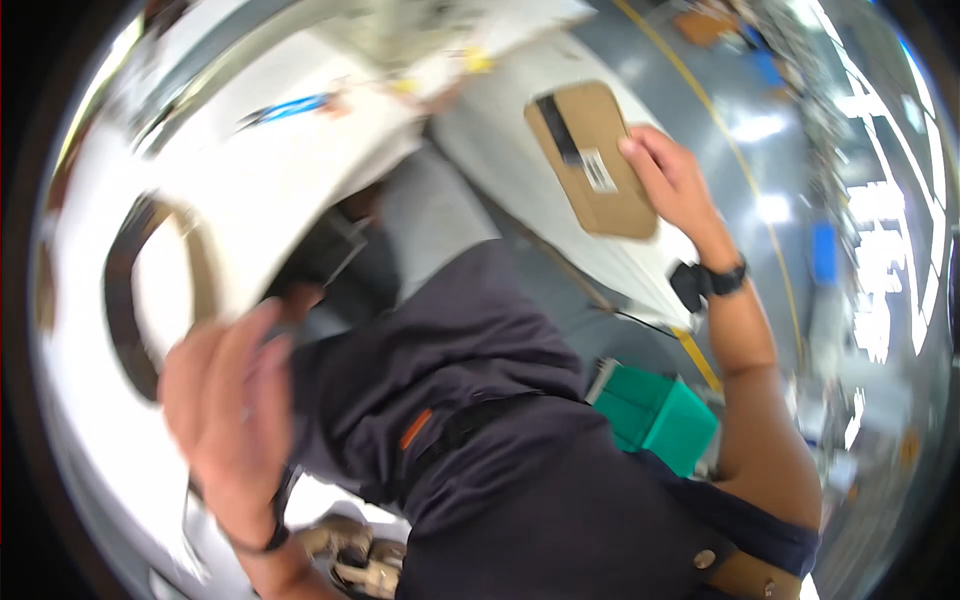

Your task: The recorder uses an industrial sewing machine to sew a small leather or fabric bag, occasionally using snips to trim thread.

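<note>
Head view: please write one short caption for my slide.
Right hand rests on a flat brown cardboard parcel on a white surface; blurred left hand is raised beside a white sheet.

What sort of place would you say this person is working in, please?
Probably a warehouse or packing floor: the right hand holds a flat brown cardboard parcel over a white worktable, a yellow line marks the glossy grey floor, and a green bin stands nearby.

Pretty smeary shot tbh. The left hand [225, 400] is motion-blurred, so its grip is anyone's guess. The big white sheet [270, 170] next to it is a blur too, its edges melting away. The right hand [672, 180] partly covers the cardboard parcel [590, 155]; background shelves are unreadable.
</note>
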Demonstrator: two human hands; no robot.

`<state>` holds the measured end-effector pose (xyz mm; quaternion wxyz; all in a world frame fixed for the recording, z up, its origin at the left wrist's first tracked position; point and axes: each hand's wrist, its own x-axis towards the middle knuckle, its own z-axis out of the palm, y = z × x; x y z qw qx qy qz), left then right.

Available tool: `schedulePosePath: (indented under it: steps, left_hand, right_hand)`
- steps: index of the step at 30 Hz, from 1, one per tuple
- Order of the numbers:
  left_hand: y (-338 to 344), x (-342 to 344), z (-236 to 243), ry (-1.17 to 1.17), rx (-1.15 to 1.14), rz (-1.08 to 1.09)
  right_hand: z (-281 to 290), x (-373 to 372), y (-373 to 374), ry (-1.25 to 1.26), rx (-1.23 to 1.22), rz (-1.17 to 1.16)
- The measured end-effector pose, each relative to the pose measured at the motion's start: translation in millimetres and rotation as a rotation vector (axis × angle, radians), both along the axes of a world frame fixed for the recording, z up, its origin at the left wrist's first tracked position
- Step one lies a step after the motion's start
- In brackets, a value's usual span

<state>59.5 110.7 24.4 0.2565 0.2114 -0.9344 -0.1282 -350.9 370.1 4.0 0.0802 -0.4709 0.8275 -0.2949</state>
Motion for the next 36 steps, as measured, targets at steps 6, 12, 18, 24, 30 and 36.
schedulePosePath:
  steps: [6,12,18,24,30,36]
  left_hand:
    - [19,-20,10,-0.047,0.042,-0.304]
    - [20,41,14,-0.078,0.226,-0.104]
    - [10,68,28,-0.020,0.389,0.032]
    - [-66,90,25,0.040,0.490,0.129]
    - [-176,102,-23,-0.238,0.407,0.210]
    - [-157,86,-38,-0.129,0.606,-0.014]
  right_hand:
    - [14,151,-143,-0.068,0.016,1.169]
    - [19,203,-201,-0.335,-0.083,1.408]
    - [14,206,-217,-0.356,-0.017,1.382]
    - [19,201,-217,-0.060,-0.158,1.271]
    - [42,205,-214,0.032,-0.077,1.423]
    - [21,225,-257,-0.055,-0.396,1.407]
